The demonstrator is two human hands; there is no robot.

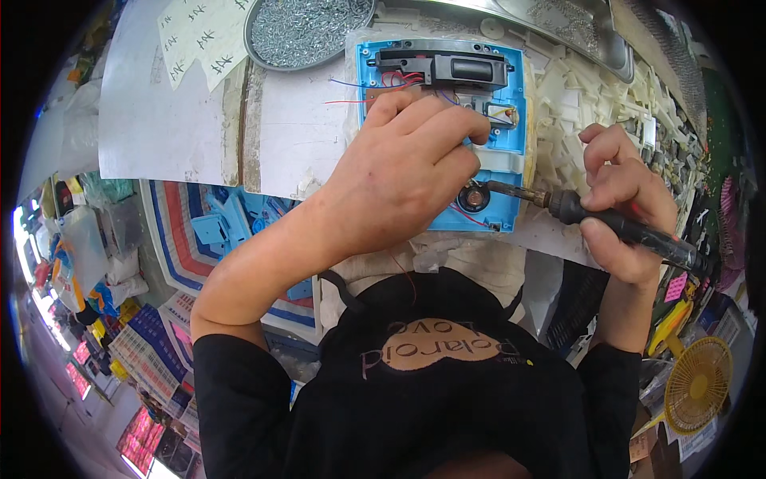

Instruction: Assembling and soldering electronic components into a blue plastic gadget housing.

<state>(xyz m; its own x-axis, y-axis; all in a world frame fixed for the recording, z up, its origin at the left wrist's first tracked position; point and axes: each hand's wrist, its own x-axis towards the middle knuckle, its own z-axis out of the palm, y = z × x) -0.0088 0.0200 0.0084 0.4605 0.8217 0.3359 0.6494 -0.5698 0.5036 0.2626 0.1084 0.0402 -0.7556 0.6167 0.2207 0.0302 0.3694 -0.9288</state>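
Observation:
My right hand (pixel 626 199) grips a soldering iron (pixel 614 227) by its black handle. The iron points left, its tip beside a small round speaker (pixel 474 198) in the lower part of a blue plastic housing (pixel 511 211). Over the middle of that housing lies my left hand (pixel 407 164), palm down with its fingers bent together; what they pinch, if anything, is hidden. A black module (pixel 447 70) sits across the housing's far end. Loose red and blue wires (pixel 351 83) stick out to the left of it. Near my left fingertips is a small white part with wires (pixel 503 116).
A round tray of screws (pixel 309 32) stands at the far left of the housing. White plastic pieces (pixel 558 96) are heaped to its right, below a metal tray (pixel 618 60). Blue plastic parts (pixel 227 223) fill a striped bag at lower left. A yellow fan (pixel 698 385) stands at lower right.

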